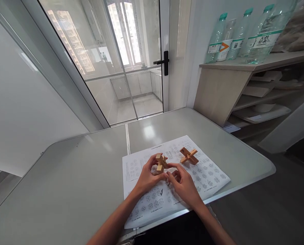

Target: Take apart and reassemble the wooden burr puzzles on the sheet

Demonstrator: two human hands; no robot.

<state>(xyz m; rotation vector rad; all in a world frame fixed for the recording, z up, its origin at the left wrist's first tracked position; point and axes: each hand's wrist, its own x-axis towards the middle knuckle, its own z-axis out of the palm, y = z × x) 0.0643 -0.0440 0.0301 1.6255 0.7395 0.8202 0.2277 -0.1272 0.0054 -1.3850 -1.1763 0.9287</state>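
Note:
Light-coloured interlocking wooden puzzle pieces (161, 163) are held just above the printed sheet (133, 166). My left hand (148, 175) wraps round them from the left, its fingers behind and its thumb in front. From the right, my right hand (181, 183) has its index finger against the pieces, with its thumb close to my left thumb. Whether it also grips a small part is hidden by the fingers. On the sheet, to the right of my hands, rests a second, browner wooden puzzle (189, 156), crossed in shape, with a dark mark on one piece.
The sheet lies near the front edge of a pale table (90, 177). Behind it stands a glazed door with a black handle (164, 63). At the right, a wooden shelf unit (220, 92) carries several plastic bottles (217, 41); trays (266, 114) sit on a lower shelf.

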